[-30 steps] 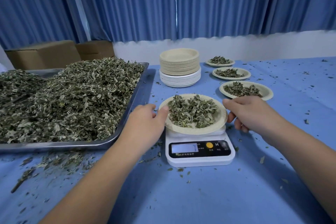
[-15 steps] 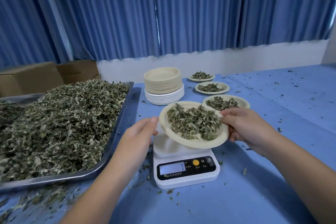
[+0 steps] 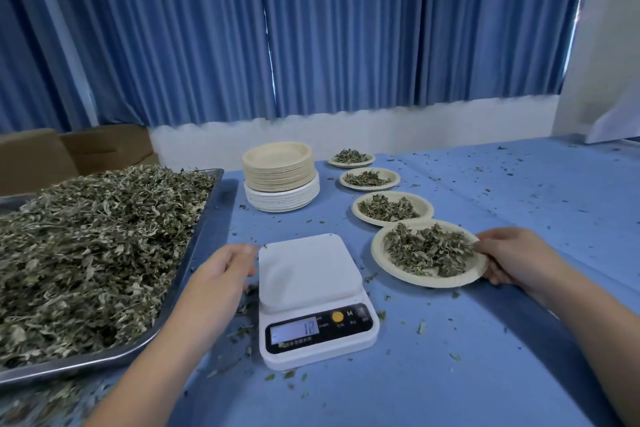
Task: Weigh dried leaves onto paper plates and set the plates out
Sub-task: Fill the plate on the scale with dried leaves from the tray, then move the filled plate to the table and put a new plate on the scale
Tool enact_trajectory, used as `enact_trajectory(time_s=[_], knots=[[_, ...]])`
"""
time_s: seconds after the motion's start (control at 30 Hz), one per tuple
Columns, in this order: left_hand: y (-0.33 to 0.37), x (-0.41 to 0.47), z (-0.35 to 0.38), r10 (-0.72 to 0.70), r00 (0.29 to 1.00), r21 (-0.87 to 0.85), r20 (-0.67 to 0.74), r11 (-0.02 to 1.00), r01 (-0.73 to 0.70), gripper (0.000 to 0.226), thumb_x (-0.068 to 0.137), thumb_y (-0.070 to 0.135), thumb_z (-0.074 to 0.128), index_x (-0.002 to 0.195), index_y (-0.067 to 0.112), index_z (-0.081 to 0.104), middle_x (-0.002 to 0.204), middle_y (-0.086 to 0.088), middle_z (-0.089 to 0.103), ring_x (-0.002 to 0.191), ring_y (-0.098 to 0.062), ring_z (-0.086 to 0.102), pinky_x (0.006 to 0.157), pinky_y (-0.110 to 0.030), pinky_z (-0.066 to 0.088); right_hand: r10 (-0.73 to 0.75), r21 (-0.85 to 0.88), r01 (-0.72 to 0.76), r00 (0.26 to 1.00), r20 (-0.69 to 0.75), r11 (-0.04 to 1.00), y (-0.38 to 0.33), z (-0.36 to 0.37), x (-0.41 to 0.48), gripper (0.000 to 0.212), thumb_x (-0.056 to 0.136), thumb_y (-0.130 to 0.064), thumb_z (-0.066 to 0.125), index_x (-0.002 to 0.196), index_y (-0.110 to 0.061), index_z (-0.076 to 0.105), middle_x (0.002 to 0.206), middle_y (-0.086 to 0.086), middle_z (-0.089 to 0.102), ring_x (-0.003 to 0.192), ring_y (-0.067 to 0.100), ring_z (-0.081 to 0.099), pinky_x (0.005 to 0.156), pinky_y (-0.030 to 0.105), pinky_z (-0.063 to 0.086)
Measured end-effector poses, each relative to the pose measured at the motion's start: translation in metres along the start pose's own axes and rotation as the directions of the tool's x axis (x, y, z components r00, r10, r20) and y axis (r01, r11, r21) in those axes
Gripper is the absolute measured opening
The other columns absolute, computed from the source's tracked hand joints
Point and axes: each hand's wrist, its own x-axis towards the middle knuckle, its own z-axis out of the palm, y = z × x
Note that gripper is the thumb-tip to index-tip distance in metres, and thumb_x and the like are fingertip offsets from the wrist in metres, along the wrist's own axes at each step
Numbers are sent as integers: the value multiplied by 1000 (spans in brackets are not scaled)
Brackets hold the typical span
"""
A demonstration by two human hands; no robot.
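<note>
— When we looked at the right hand (image 3: 512, 260), why did we think it gripped the filled plate (image 3: 380, 251) at its right rim?

— Because the thumb lay on top of the rim and the fingers went under it, so the dried leaves (image 3: 429, 251) could stay level and not slide off. The plate was to the right of the scale (image 3: 308, 274), at the near end of a row with three other plates (image 3: 428, 208). We could not tell if it rested on the blue cloth (image 3: 519, 340) or hung just above it.

— And the left hand (image 3: 221, 274)?

— It grasped nothing. Its fingers were loosely bent, just beside the left edge of the scale. We judged that it waited there to take a new plate from the stack (image 3: 278, 166), which stood on the far side of the scale.

— What did we note about the materials?

— The plates were round and shallow, of pale matte paper with a raised rim; the lower part of the stack was whiter. The leaves were dry, curled and grey-green, and crumbs of them lay all over the cloth. The big heap (image 3: 86, 236) filled a shiny metal tray (image 3: 194, 243) on the left, near enough for the left hand. The scale was smooth white plastic with a bare platform and a lit display (image 3: 294, 329); we could not read its digits surely.
</note>
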Motion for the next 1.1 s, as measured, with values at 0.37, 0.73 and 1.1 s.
enact_trajectory(time_s=[0.37,0.73,1.1], knots=[[1,-3,-3,17,1000,19,7,1000,-17,16,100,34,46,98,35,62,92,7,65,80,-10,60,63,-30,43,141,23,-141,990,4,990,6,-22,2,14,88,0,55,92,10,64,43,11,52,31,15,44,33,19,43],[0,-2,0,12,1000,27,29,1000,-13,16,100,31,47,95,31,62,91,5,64,77,-10,60,65,-30,43,136,263,-118,989,-52,958,5,-12,8,9,93,3,55,98,10,58,68,16,61,35,13,59,37,20,50],[-1,-3,-1,-2,999,29,39,1000,0,15,100,33,47,101,32,62,93,7,66,80,-10,61,67,-32,44,162,335,-117,981,-109,935,8,-5,19,14,94,4,54,107,7,56,83,17,61,61,23,65,39,19,51]])
